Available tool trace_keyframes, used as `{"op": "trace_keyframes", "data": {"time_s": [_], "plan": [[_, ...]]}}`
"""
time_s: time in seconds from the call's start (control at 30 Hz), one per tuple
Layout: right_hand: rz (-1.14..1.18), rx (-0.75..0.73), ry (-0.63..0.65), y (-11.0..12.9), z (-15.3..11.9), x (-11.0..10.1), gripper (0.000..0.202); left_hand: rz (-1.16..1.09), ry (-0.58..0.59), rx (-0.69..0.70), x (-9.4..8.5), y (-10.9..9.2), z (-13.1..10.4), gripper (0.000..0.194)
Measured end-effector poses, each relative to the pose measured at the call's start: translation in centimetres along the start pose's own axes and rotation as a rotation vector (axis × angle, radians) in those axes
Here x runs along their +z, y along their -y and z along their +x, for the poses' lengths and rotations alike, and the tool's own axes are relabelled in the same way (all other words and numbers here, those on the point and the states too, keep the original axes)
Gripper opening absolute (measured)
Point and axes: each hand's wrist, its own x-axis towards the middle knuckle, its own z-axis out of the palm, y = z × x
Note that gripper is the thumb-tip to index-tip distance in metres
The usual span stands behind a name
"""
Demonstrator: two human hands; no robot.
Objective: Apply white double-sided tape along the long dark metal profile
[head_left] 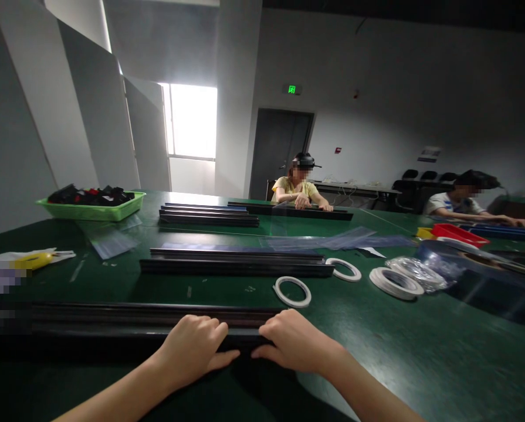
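A long black channelled strip (112, 328), like a plastic or metal profile, lies across the near side of the green table. My left hand (194, 346) grips it near its right part, fingers curled over the top and thumb on the near face. Close beside it, my right hand (291, 340) holds the same strip near its right end in a like grip, covering that end. The two thumbs point toward each other with a small gap between. Just beyond my right hand lies a roll of white tape (292, 292), flat on the table.
More black profiles (236, 266) lie ahead, with a further stack (209, 217) behind. A green basket (90, 211) of dark parts and yellow-handled pliers (36, 259) are left. Tape rolls (396, 284), clear film (324, 240) and a red tray (460, 234) stand right. Two people (300, 184) sit across.
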Motion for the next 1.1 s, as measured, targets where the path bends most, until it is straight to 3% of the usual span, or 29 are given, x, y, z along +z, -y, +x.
{"op": "trace_keyframes", "data": {"time_s": [0.53, 0.67, 0.87, 1.0, 1.1], "plan": [[0.004, 0.07, 0.061, -0.3, -0.7, -1.3, 0.035, -0.032, -0.015, -0.011, 0.0, 0.7, -0.5, 0.033], [0.077, 0.173, 0.103, -1.7, -1.9, -1.9, 0.029, -0.037, -0.013, -0.023, 0.0, 0.7, -0.5, 0.032], [0.163, 0.372, 0.271, -3.5, -2.8, -2.4, 0.032, -0.038, -0.005, -0.037, 0.3, 0.8, -0.5, 0.032], [0.167, 0.359, 0.265, -3.4, -2.4, -2.1, 0.035, -0.046, -0.018, -0.032, 0.5, 0.9, -0.5, 0.032], [0.181, 0.252, 0.166, -2.1, -1.7, -1.6, 0.032, -0.058, -0.038, -0.034, 0.3, 0.7, -0.5, 0.03]]}}
